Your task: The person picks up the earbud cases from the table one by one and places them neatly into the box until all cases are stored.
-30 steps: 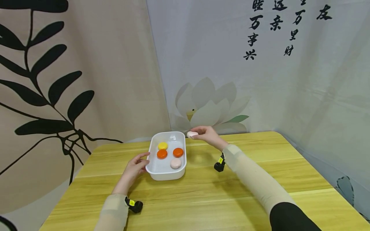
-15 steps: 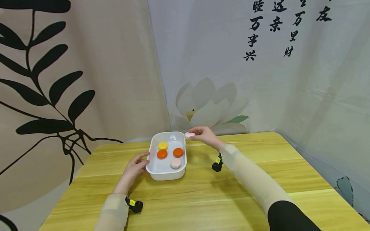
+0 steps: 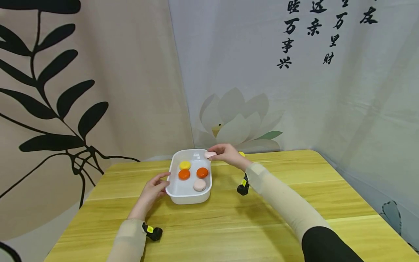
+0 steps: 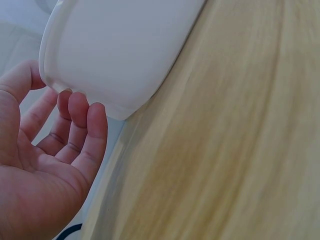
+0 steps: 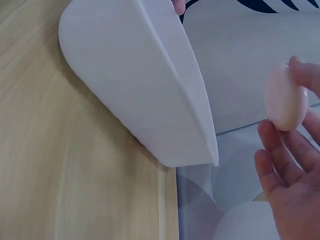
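A white rectangular plastic tub [image 3: 188, 200] with rounded corners stands near the far side of the wooden table. My left hand [image 3: 155, 188] holds its left rim, and the left wrist view shows curled fingertips [image 4: 95, 112] against the outer wall. In the tub lie a yellow disc [image 3: 184, 165], two orange discs [image 3: 184, 174] and a pale pink disc [image 3: 199, 185], all rounded and glossy. Between thumb and fingers my right hand [image 3: 227, 154] pinches another pale pink disc [image 5: 286, 97], raised at the tub's far right corner.
A second yellow disc [image 3: 241, 154] shows partly behind the right hand, at the table's far edge. A printed curtain [image 3: 239, 91] hangs right behind the table [image 3: 294, 189]. Black wrist cameras [image 3: 243, 186] stick out below both wrists.
My right hand has moved left with the pale pink disc, from beside the tub to over its far right corner. The yellow disc behind that hand has come into view. The left hand stays put.
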### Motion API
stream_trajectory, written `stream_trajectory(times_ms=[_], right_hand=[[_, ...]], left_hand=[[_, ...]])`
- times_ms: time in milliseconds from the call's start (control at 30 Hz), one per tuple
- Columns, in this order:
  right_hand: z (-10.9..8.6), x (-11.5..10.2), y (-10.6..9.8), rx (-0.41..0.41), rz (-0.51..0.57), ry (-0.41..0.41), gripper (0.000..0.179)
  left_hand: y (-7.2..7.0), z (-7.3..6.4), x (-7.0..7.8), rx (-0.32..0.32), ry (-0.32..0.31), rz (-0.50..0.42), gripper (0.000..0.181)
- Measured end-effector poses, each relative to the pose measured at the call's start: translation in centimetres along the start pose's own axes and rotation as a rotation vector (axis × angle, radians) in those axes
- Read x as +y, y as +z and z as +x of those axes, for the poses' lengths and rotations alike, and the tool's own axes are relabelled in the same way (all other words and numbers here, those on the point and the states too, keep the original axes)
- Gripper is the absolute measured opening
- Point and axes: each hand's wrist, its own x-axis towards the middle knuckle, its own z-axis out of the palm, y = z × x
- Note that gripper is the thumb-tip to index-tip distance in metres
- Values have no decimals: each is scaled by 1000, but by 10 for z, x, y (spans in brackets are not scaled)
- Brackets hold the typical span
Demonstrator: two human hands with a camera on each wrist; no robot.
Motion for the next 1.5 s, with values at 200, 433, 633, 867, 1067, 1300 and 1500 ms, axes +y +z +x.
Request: stream_trajectory(times_ms=[200,433,633,867,1067,1300,1500], right_hand=[[2,-5,2,-19,-8,17,38],[3,-10,5,-53,-21,7,40],[3,-13,9,-87,-13,22,38],[3,-18,14,-113,-48,18,35],[4,-22,18,-141,-105,6,34],[6,-19,25,-189,-201,-25,32],[7,-19,30,-222,-226,-43,33]], left_hand=[[0,-1,1,-7,2,-7,48],[-2,1,1,-22,-16,-18,48],[-1,0,2,-13,-13,-15,48],[0,-1,1,-5,0,-10,48],[-1,2,1,-5,-14,-10,48],[-1,3,1,-13,-10,1,48],[-1,1,1,-6,-4,2,48]])
